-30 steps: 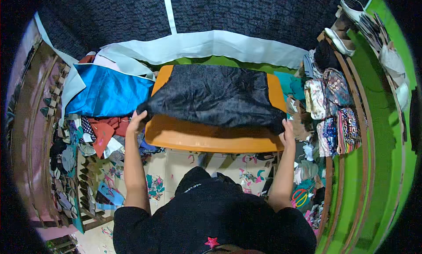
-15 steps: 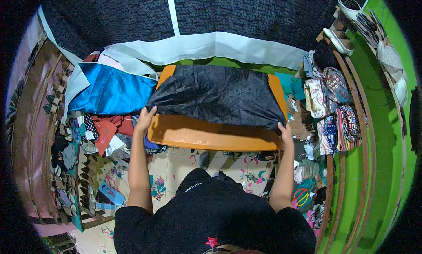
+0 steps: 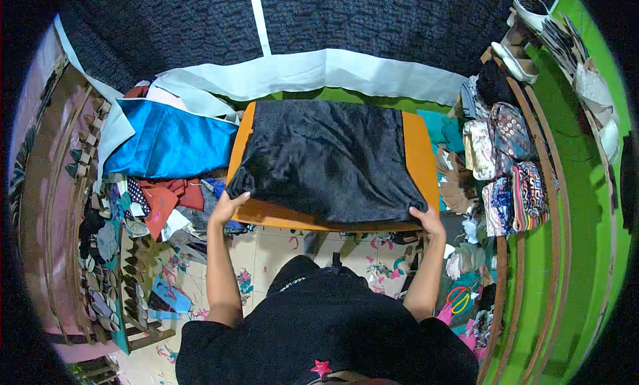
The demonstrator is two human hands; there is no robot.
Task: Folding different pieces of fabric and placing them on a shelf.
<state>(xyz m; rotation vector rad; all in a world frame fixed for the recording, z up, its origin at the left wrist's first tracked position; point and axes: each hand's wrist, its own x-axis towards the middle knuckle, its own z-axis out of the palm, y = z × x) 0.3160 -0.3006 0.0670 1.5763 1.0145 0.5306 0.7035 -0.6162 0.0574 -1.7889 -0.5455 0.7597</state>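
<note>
A piece of black, slightly shiny cloth is spread over an orange board or tabletop in front of me. My left hand grips the cloth's near left corner, thumb on top, at the board's left edge. At the near right corner, my right hand pinches the cloth the same way. Soft folds run across the cloth between the two hands. Orange shows along both sides and in a narrow strip at the near left edge.
Bright blue satin cloth lies left of the board above red scraps. Folded patterned fabrics are stacked on the right, beside wooden rails. Red-and-yellow-handled scissors rest lower right. Wooden racks stand left; scraps litter the tiled floor.
Both hands have drawn the cloth's near edge toward me, so it covers most of the board's front part. The cloth lies flatter, and more orange shows at the right side.
</note>
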